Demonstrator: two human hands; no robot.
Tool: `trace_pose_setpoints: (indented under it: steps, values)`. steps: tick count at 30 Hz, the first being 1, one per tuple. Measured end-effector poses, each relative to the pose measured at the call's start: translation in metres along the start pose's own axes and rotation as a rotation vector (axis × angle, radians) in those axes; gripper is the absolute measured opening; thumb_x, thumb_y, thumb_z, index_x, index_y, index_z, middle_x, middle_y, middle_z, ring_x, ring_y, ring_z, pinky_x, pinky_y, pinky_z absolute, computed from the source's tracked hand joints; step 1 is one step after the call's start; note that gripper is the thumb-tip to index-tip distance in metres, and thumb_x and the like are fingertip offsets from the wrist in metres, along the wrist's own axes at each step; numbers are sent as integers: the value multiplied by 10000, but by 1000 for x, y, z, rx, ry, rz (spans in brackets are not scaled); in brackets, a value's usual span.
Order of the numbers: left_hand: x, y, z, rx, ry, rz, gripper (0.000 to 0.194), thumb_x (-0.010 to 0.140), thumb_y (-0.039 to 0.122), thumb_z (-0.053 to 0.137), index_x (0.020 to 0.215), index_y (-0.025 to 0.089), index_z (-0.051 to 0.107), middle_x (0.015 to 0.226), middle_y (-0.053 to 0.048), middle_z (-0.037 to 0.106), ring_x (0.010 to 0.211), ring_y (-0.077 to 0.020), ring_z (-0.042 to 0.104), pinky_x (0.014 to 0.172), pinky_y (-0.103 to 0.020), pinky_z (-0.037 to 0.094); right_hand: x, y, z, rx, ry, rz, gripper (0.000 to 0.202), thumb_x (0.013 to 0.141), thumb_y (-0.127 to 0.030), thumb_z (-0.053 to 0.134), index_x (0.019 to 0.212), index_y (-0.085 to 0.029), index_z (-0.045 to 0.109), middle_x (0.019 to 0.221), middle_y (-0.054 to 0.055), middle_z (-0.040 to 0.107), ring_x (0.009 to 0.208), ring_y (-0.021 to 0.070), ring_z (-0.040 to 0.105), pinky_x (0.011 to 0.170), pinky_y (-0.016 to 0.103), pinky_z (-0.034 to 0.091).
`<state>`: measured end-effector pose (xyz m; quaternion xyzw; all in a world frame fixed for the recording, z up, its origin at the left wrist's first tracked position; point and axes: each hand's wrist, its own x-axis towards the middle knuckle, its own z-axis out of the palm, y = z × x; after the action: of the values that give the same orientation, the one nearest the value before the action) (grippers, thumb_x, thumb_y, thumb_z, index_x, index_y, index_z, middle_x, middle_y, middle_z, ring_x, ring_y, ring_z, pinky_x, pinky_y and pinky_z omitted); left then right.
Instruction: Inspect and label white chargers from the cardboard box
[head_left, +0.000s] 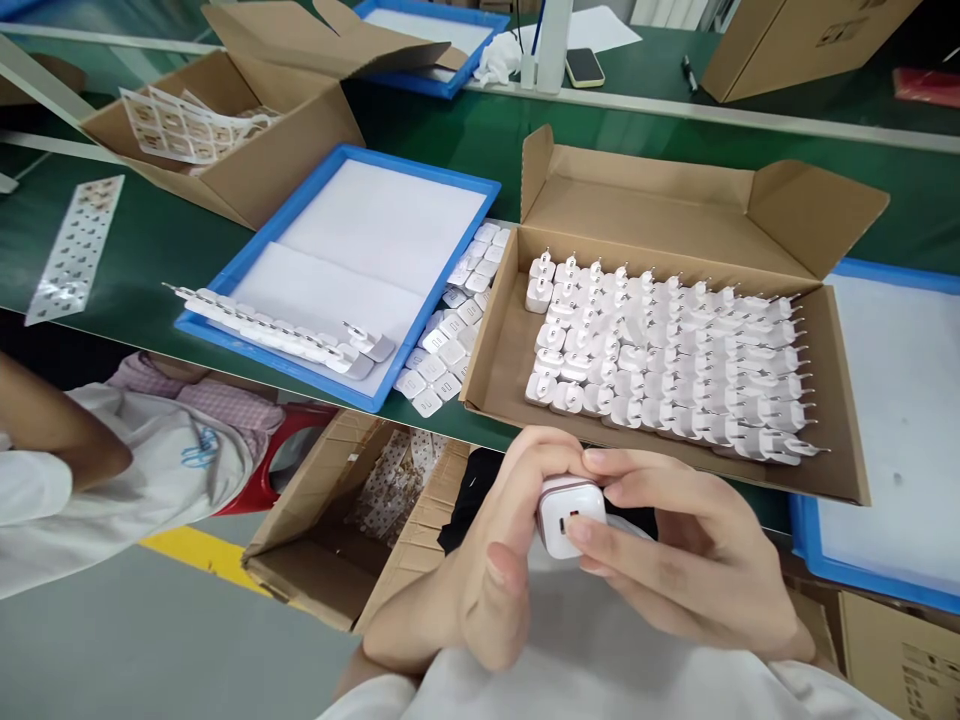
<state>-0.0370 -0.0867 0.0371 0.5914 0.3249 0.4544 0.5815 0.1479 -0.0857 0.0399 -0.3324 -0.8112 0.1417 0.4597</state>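
Close to my body, a white USB wall charger [556, 535] is held between both hands, its face with the ports turned up towards me. The fingers of my left hand [506, 530] wrap round its far and left sides, the thumb standing apart from it. From the right, my right hand [690, 545] grips it, with one fingertip pressed on the face beside the ports. Just beyond my hands lies an open cardboard box [499, 365] with rows of white chargers [652, 350], their pins pointing mostly up or to the right.
Left of the box, loose white plastic pieces [450, 350] lie beside a blue-rimmed tray [420, 180] bearing a row of chargers [285, 335]. A carton of sticker sheets [262, 170] stands farther back. Another person's arm [67, 425] is at left. A second blue-rimmed tray [892, 400] lies right.
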Motion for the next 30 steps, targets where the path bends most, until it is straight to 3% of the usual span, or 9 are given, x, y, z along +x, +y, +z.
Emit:
trace_pose_setpoints:
  steps: [10,14,16,24,30]
  values:
    - [0,0,2,-66,15,-35,700,1016,737,170,1233,235,606,1141,-89,517,1010,-269,514,961,-455,430,4,4,4,45,31,-99,216,966,-118,617,1132,-86,751,1088,121,610,1222,269,668,1018,372,644]
    - [2,4,2,-157,4,-71,702,1018,739,167,1215,235,615,1169,-95,539,1099,-291,535,1040,-482,416,-1,7,13,197,146,-60,505,1010,-250,618,1493,-117,552,1199,144,600,1207,274,660,979,408,656]
    - [3,6,1,-193,-16,-89,707,1009,755,170,1187,235,615,1183,-97,548,1151,-303,537,1085,-496,403,-2,7,17,245,205,2,608,996,-261,651,1566,-157,466,1241,147,598,1159,269,675,933,416,667]
    - [1,7,1,-214,-18,-128,718,991,781,169,1121,230,612,1159,-96,538,1083,-288,539,1046,-494,422,5,4,15,53,200,42,387,980,-304,694,1354,-209,663,1121,115,685,977,241,727,779,358,671]
    - [1,7,1,-237,-31,-139,708,986,788,177,1120,236,599,1180,-96,525,1096,-289,533,1056,-490,417,5,4,15,42,195,39,275,993,-297,682,1244,-188,703,1102,113,679,956,225,721,763,346,668]
